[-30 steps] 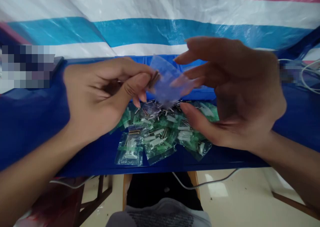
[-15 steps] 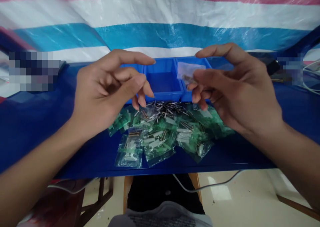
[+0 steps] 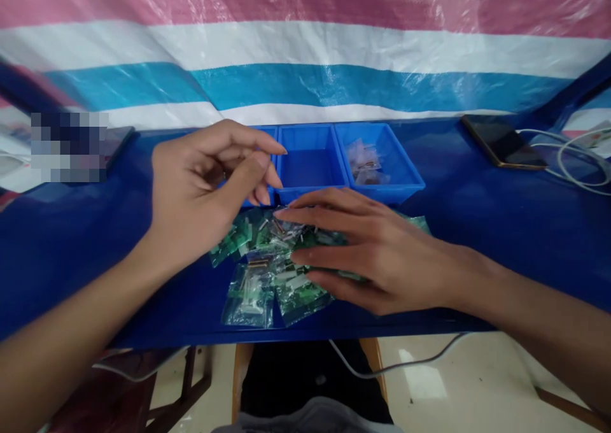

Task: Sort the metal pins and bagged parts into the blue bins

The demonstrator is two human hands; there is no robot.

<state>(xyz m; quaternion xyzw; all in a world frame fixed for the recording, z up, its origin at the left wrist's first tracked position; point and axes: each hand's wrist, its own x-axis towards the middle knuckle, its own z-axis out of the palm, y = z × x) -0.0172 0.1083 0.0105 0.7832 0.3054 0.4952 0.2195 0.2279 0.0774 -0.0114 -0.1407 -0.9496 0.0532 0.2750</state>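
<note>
My left hand (image 3: 205, 191) hovers above the left side of the pile, fingers loosely curled and apart, with nothing visible in them. Lower and palm down, my right hand (image 3: 372, 248) reaches over the pile with its fingers spread; its thumb and whatever lies under the palm are hidden. Beneath the hands are small clear-and-green plastic bags (image 3: 249, 299) holding white and brownish metal pieces. Several small clear bags (image 3: 365, 159) lie in the right blue bin (image 3: 405, 172), just behind my right hand.
A middle blue bin (image 3: 310, 181) and a partly covered left one stand in the row. A phone (image 3: 503, 143) and a coiled white cable (image 3: 573, 165) lie on the right of the blue table (image 3: 143, 312). Striped sheeting (image 3: 305, 57) hangs behind. A cable runs below the front edge.
My right hand has let go of a small clear bag at the right bin and moved down and left over the pile. My left hand stays nearly in place.
</note>
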